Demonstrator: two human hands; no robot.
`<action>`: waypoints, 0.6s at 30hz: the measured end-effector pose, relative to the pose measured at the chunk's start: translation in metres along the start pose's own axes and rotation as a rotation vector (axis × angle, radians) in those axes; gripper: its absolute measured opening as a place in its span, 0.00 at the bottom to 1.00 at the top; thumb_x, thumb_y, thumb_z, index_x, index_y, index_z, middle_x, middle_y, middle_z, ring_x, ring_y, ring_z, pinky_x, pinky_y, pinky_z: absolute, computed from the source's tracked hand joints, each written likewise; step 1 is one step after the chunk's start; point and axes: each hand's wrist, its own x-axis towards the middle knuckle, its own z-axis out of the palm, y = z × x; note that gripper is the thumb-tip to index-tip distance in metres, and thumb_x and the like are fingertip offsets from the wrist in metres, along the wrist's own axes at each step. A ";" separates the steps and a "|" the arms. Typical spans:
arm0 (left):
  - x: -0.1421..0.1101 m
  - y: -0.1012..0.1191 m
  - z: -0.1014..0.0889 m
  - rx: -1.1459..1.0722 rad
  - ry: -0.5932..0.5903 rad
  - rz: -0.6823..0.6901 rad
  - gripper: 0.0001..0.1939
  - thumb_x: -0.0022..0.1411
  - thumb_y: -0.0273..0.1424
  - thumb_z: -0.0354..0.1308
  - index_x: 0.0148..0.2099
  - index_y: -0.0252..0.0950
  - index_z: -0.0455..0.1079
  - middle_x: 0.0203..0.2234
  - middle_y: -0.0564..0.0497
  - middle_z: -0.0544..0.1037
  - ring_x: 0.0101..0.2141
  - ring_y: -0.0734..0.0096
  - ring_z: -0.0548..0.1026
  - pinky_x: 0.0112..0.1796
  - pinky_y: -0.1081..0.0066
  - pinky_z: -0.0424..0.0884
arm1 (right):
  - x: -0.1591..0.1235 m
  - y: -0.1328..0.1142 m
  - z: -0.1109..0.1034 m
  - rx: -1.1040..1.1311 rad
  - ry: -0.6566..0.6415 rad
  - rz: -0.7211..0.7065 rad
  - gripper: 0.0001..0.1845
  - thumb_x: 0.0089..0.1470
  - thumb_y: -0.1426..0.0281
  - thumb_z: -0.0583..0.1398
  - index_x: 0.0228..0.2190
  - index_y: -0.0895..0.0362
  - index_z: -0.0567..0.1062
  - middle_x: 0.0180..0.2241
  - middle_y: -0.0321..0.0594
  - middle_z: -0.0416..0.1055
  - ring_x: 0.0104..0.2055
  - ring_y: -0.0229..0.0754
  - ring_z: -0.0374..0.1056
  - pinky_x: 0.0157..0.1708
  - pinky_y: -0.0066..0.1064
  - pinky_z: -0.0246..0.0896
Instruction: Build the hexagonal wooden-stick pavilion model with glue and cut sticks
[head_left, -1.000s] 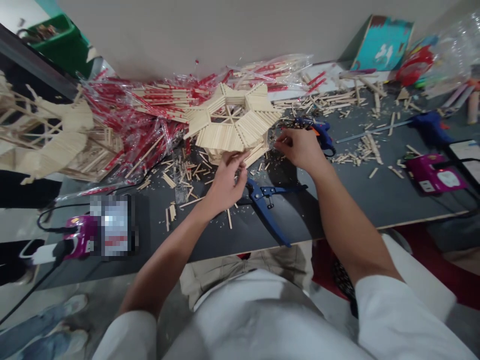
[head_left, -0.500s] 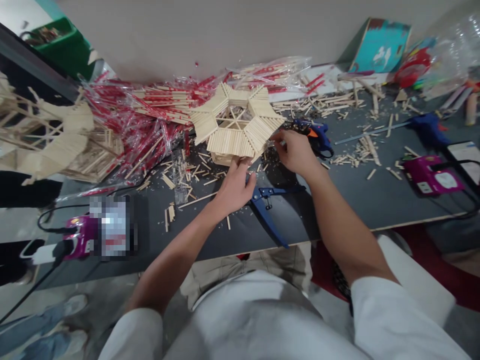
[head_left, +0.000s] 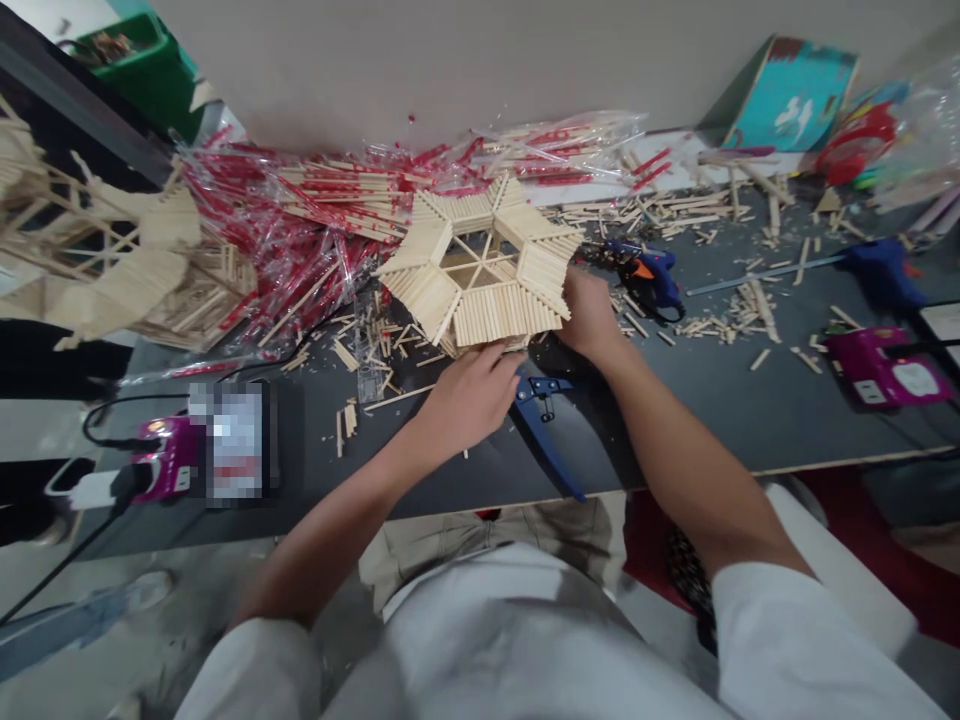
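Right hand (head_left: 589, 312) moved in against the model (head_left: 491, 315), grip hidden; left hand (head_left: 469, 395) half-curled at the near side. Panels (head_left: 545, 258) look done all round, spoked centre (head_left: 486, 264) unfilled.

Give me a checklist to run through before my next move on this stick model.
1. Left grip touching the stick model's near side: ok.
2. Right grip holding its right side: cannot tell, the contact is hidden.
3. Blue hand tool clear of the left grip: not ok, its upper end lies right by it.
4. Blue glue gun apart from the right grip: ok, a gap shows.
5. Tabletop free of scraps: not ok, loose sticks are scattered about.
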 end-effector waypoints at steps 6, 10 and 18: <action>-0.061 -0.040 -0.019 0.138 -0.013 -0.193 0.17 0.77 0.35 0.50 0.56 0.32 0.75 0.48 0.39 0.79 0.52 0.48 0.75 0.55 0.51 0.72 | 0.008 0.002 0.005 0.058 0.034 -0.012 0.23 0.60 0.70 0.53 0.53 0.60 0.78 0.48 0.58 0.78 0.54 0.61 0.73 0.52 0.46 0.66; -0.078 -0.061 -0.019 0.139 0.032 -0.280 0.16 0.76 0.36 0.53 0.54 0.33 0.77 0.45 0.41 0.78 0.50 0.52 0.75 0.52 0.55 0.73 | 0.015 0.007 0.008 0.050 -0.006 -0.031 0.26 0.64 0.63 0.54 0.59 0.59 0.76 0.51 0.58 0.78 0.57 0.62 0.72 0.55 0.47 0.66; -0.063 -0.058 0.001 0.363 0.054 -0.198 0.13 0.75 0.27 0.47 0.45 0.32 0.73 0.43 0.37 0.75 0.46 0.49 0.73 0.49 0.54 0.73 | 0.011 0.020 0.016 -0.008 0.035 -0.010 0.29 0.66 0.62 0.51 0.63 0.61 0.70 0.56 0.63 0.74 0.61 0.67 0.69 0.58 0.54 0.64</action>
